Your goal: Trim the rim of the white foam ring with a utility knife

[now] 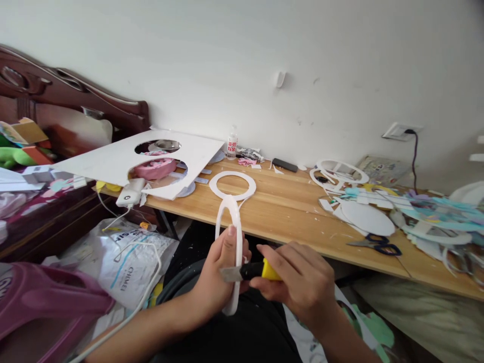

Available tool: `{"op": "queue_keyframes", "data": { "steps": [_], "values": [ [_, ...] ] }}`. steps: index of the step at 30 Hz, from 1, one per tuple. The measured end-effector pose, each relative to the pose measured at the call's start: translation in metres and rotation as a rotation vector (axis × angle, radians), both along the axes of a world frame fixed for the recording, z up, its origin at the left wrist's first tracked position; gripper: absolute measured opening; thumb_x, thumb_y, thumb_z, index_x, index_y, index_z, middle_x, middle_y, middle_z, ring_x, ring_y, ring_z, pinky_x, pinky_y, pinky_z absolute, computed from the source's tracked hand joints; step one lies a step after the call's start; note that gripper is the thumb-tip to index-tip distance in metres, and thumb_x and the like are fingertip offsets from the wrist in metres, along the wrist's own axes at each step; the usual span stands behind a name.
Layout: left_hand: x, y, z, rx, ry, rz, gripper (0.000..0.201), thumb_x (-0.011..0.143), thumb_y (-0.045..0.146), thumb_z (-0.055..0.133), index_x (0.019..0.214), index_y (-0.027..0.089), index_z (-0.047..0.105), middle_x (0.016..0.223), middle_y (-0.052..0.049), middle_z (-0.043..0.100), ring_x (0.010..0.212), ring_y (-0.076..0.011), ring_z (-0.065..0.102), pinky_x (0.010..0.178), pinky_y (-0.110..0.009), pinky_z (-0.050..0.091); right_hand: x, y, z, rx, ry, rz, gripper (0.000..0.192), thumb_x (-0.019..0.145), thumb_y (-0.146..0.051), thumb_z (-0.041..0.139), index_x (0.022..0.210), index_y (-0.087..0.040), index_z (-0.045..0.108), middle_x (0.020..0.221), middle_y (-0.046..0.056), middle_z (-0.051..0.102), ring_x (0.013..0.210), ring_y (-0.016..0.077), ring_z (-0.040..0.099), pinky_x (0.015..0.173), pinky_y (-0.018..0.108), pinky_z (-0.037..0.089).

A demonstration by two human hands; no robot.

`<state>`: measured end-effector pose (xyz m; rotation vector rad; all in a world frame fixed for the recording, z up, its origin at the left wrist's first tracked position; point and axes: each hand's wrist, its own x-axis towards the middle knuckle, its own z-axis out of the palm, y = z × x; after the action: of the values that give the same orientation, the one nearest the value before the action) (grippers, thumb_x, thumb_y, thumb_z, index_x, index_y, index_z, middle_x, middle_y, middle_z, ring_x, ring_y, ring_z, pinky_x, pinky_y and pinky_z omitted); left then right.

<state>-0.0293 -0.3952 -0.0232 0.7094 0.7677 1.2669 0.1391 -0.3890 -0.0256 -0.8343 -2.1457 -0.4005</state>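
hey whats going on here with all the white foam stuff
A person holds a white foam ring upright in the left hand and presses the blade of a yellow utility knife, gripped in the right hand, against its edge. Another white ring lies on the wooden table, with scissors further right.

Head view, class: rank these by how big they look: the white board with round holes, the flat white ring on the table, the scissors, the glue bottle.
1. White board
2. Flat white ring and scissors: look alike, left unranked.
3. Glue bottle, though it stands farthest back.
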Motion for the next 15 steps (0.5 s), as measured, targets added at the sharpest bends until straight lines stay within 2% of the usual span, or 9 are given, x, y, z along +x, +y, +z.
{"op": "queue_keyframes", "data": {
  "steps": [6,11,15],
  "values": [
    [0.0011,0.0001,-0.0025,0.041,0.022,0.007,0.051,0.085,0.066,0.056,0.067,0.02,0.044,0.046,0.01,0.036,0.031,-0.0036,0.024,0.027,-0.015,0.027,0.0075,0.0032,-0.001,0.04,0.017,-0.067,0.041,0.094,-0.05,0.057,0.103,-0.012,0.069,0.07,0.005,0.064,0.069,0.0166,0.058,0.07,0.03,0.039],
    [0.0006,-0.0025,-0.0066,0.021,0.023,-0.012,0.048,0.086,0.064,0.055,0.07,0.02,0.043,0.051,0.008,0.039,0.035,-0.0054,0.035,0.031,-0.015,0.03,0.0012,-0.0011,0.0036,0.007,-0.004,0.014,0.045,0.094,-0.053,0.055,0.1,-0.011,0.07,0.068,0.005,0.063,0.068,0.017,0.058,0.07,0.03,0.04],
    [-0.0004,-0.0046,-0.006,0.043,0.049,-0.007,0.05,0.085,0.066,0.056,0.07,0.021,0.042,0.051,0.009,0.037,0.034,-0.0045,0.033,0.031,-0.015,0.03,0.0034,-0.0011,0.0059,0.021,-0.017,0.002,0.044,0.093,-0.053,0.056,0.1,-0.012,0.07,0.068,0.005,0.064,0.068,0.0167,0.059,0.07,0.03,0.04]
  ]
}}
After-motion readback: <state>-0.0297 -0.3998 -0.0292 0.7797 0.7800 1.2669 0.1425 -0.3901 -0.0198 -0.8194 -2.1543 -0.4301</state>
